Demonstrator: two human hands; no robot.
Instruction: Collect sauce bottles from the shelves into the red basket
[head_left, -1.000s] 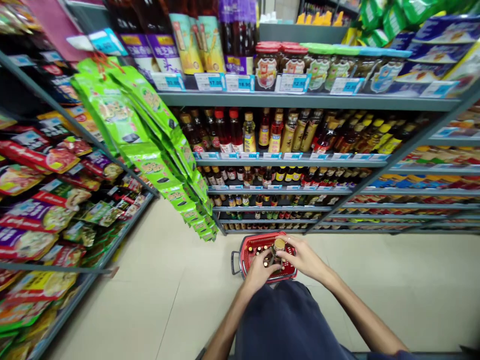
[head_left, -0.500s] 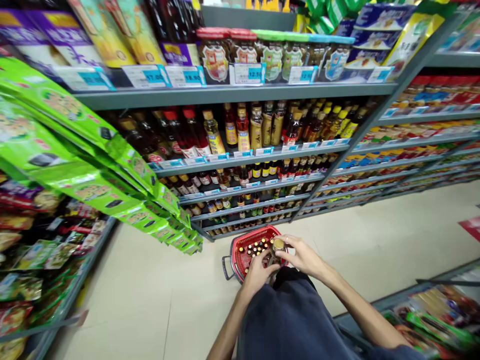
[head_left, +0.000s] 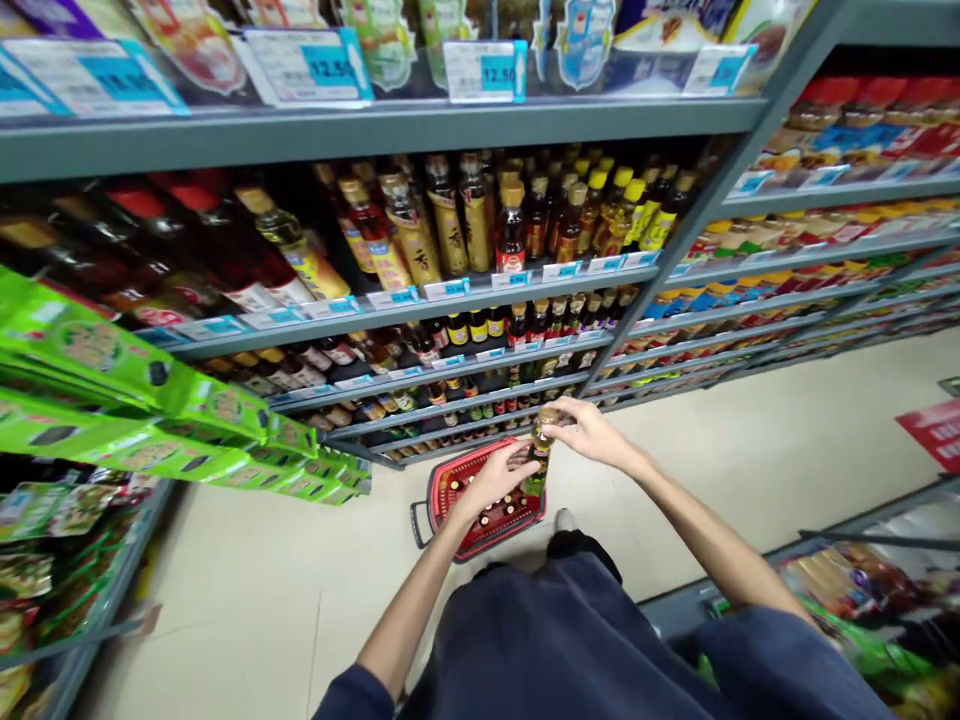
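Observation:
Both hands are on one dark glass bottle with a gold cap (head_left: 536, 465), held nearly upright over the right end of a red shopping basket (head_left: 442, 478). My left hand (head_left: 499, 478) is closed on the bottle's body from the left. Around its cap and neck, the fingers of my right hand (head_left: 589, 432) are closed. Inside the basket on the floor stand several small bottles with light caps (head_left: 486, 520), partly covered by my left hand and forearm.
In front rises a grey shelf unit (head_left: 480, 290) with rows of sauce bottles and price tags. Green snack packets (head_left: 172, 430) hang in strips at the left. Low displays of packaged food (head_left: 847, 580) stand at the right. My shoe (head_left: 565, 520) is beside the basket on the tiled floor (head_left: 255, 570).
The bottle has come up from low over the basket, towards the shelf, with both hands on it. My view has moved closer to the shelves.

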